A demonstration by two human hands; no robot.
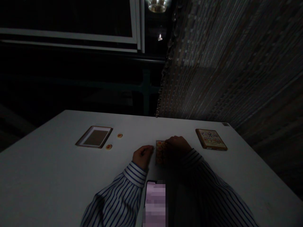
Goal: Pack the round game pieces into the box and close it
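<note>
A clear pack of round, red-marked chess pieces lies on the table between my hands. My right hand is closed over its right side, with the fingertips at the upper part of the pack. Beside the left edge is my left hand, its fingers curled into a pinch; whatever they hold, if anything, is too dark to make out. Two loose round chess pieces lie to the left, one farther back and one closer.
At the left lies an open shallow box. A printed box lid or box is on the right. A phone with a lit, blurred screen lies at the near edge of the white table. Beyond hangs a string curtain.
</note>
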